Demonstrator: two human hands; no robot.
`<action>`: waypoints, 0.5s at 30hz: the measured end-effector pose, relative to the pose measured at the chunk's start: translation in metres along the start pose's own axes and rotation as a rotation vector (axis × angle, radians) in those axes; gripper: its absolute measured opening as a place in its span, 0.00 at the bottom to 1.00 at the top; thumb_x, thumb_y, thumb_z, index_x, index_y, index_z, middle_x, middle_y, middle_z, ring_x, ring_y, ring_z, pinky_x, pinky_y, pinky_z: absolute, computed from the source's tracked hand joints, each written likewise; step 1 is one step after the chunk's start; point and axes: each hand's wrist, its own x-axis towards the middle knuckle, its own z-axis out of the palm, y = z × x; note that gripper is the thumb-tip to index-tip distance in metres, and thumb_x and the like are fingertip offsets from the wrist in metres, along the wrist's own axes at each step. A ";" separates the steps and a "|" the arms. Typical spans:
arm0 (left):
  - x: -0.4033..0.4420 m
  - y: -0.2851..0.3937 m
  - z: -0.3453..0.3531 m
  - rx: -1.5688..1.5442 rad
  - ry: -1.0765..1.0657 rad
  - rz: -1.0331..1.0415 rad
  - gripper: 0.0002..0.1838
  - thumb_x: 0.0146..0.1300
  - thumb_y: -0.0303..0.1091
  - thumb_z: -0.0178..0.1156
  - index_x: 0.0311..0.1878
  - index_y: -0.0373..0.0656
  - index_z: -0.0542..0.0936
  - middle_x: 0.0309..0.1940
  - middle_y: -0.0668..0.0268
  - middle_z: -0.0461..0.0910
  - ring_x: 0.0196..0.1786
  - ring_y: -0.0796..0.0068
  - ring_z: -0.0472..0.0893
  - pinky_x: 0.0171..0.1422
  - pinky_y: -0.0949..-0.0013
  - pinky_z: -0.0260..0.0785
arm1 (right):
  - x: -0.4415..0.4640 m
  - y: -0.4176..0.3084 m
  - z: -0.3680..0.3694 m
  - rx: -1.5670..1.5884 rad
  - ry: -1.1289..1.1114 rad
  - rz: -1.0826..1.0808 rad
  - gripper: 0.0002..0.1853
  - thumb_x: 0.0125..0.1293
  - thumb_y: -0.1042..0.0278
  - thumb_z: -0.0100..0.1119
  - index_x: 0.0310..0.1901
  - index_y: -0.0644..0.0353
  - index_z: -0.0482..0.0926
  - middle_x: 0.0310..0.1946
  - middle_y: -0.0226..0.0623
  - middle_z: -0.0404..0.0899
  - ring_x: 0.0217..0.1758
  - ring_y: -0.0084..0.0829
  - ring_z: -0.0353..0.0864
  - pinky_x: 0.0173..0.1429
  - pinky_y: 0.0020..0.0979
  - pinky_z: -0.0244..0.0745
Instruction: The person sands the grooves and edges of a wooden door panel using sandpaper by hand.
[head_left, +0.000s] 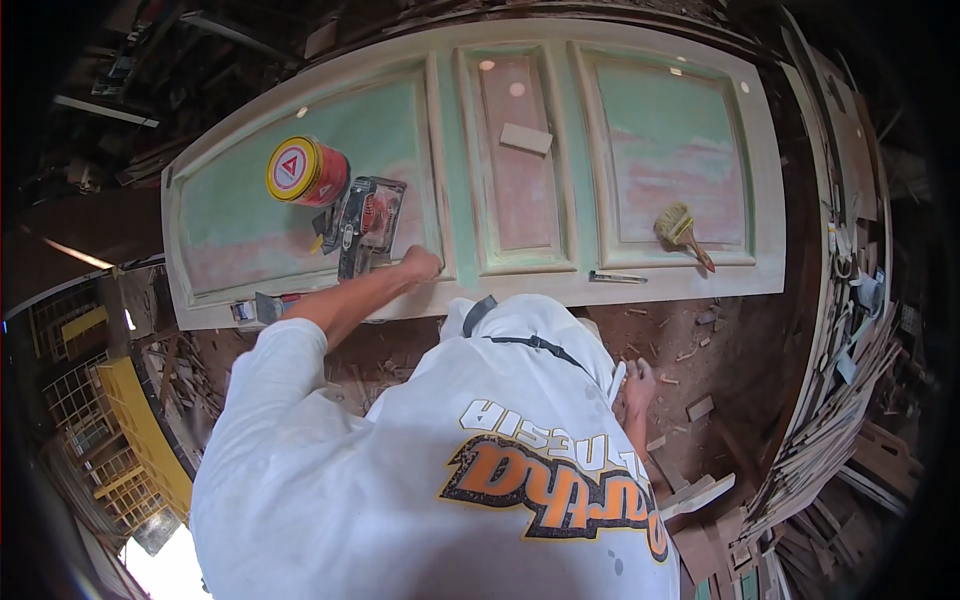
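Observation:
My left hand point(422, 263) is closed against the lower moulding of a panelled door point(468, 270). Anything inside that fist is hidden. Just left of it a dark power sander point(362, 222) lies on the green and pink panel, beside a yellow-and-red tin point(308, 170). My right hand point(638, 385) hangs low beyond the door's near edge, past my white shirt. Its fingers look loosely apart, and no held object shows clearly. A pale rectangular block point(526, 138) rests on the narrow middle panel. On the right panel lies a paintbrush point(680, 235).
A slim cutter-like tool point(618, 277) lies along the door's near rail. Small items point(262, 308) sit at its lower left edge. Wood scraps point(700, 408) litter the floor, and stacked boards point(835, 400) line the right side. Yellow slatted pieces point(145, 430) stand at left.

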 end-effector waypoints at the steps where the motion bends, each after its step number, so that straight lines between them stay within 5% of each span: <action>1: 0.004 0.000 0.011 -0.754 0.289 -0.375 0.09 0.69 0.23 0.55 0.45 0.32 0.85 0.25 0.56 0.80 0.24 0.56 0.82 0.28 0.50 0.72 | -0.005 0.015 0.008 -0.039 -0.055 0.003 0.26 0.79 0.61 0.65 0.69 0.73 0.83 0.69 0.58 0.85 0.73 0.50 0.84 0.78 0.44 0.75; 4: -0.005 0.018 0.018 -0.875 0.454 -0.413 0.08 0.67 0.24 0.59 0.42 0.32 0.86 0.29 0.49 0.83 0.29 0.50 0.85 0.33 0.47 0.76 | -0.010 0.099 0.031 -0.018 -0.271 0.020 0.25 0.78 0.62 0.65 0.67 0.72 0.84 0.66 0.57 0.87 0.70 0.49 0.86 0.75 0.43 0.77; 8: -0.002 0.046 0.002 -0.149 0.560 -0.229 0.08 0.65 0.25 0.63 0.38 0.32 0.89 0.34 0.40 0.87 0.35 0.42 0.89 0.39 0.44 0.82 | -0.020 0.146 0.035 -0.186 -0.611 0.087 0.23 0.78 0.63 0.64 0.66 0.70 0.85 0.62 0.54 0.89 0.67 0.43 0.87 0.72 0.41 0.79; 10: -0.011 0.044 0.011 0.306 0.620 -0.101 0.07 0.63 0.26 0.65 0.36 0.33 0.90 0.37 0.36 0.88 0.39 0.38 0.91 0.43 0.43 0.85 | -0.014 0.154 0.035 -0.295 -0.582 0.030 0.22 0.79 0.63 0.64 0.66 0.70 0.86 0.60 0.53 0.90 0.65 0.40 0.87 0.71 0.39 0.79; 11: -0.021 0.042 0.017 0.380 0.467 -0.111 0.10 0.60 0.27 0.65 0.35 0.28 0.90 0.47 0.28 0.87 0.54 0.32 0.90 0.60 0.42 0.84 | -0.004 0.158 0.035 -0.318 -0.552 -0.023 0.22 0.79 0.63 0.64 0.66 0.69 0.86 0.60 0.52 0.91 0.65 0.38 0.87 0.71 0.39 0.79; 14: -0.046 0.028 0.035 0.374 0.530 0.050 0.11 0.59 0.26 0.65 0.36 0.26 0.89 0.45 0.31 0.88 0.55 0.32 0.89 0.62 0.42 0.83 | 0.023 0.157 0.026 -0.276 -0.389 -0.187 0.20 0.80 0.64 0.64 0.66 0.69 0.86 0.57 0.49 0.92 0.62 0.32 0.87 0.69 0.37 0.80; 15: -0.051 0.027 0.031 0.380 0.525 0.045 0.11 0.59 0.26 0.65 0.36 0.26 0.89 0.45 0.31 0.88 0.55 0.32 0.89 0.62 0.42 0.83 | 0.028 0.123 0.017 -0.143 -0.348 0.220 0.25 0.81 0.62 0.65 0.72 0.69 0.82 0.65 0.51 0.89 0.69 0.37 0.85 0.73 0.38 0.77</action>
